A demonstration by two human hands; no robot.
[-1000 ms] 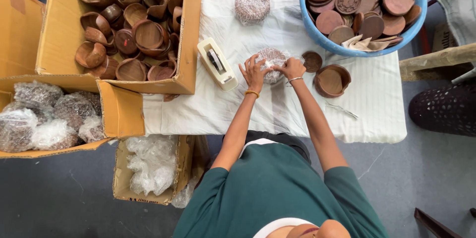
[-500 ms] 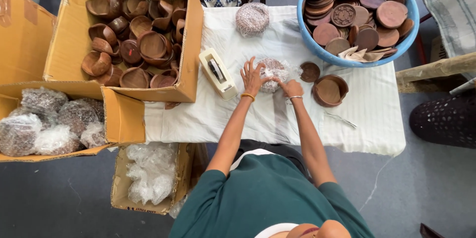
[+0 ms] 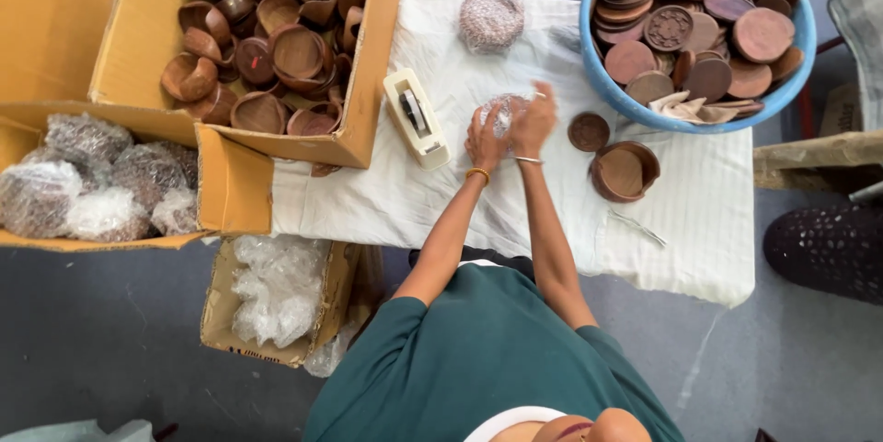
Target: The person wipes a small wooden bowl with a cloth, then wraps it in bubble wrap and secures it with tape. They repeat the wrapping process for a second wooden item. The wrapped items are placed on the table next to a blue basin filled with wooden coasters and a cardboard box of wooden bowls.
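Observation:
Both my hands close around a bubble-wrapped round item (image 3: 501, 111) on the white cloth of the table (image 3: 460, 194). My left hand (image 3: 483, 140) grips its near left side. My right hand (image 3: 535, 120) presses on its right side and covers part of it. A cream tape dispenser (image 3: 414, 117) lies just left of my hands. A small wooden lid (image 3: 589, 131) and a brown wooden bowl (image 3: 624, 172) sit just to the right.
A wrapped bundle (image 3: 491, 19) lies at the table's far edge. A blue tub (image 3: 602, 83) of wooden lids stands at the right, a cardboard box (image 3: 368, 83) of wooden bowls at the left. Boxes with wrapped pieces (image 3: 83, 180) and bubble wrap (image 3: 276, 290) sit lower left.
My hands have kept working around the wrapped item, and my right hand has shifted onto its right side. The view has drifted slightly.

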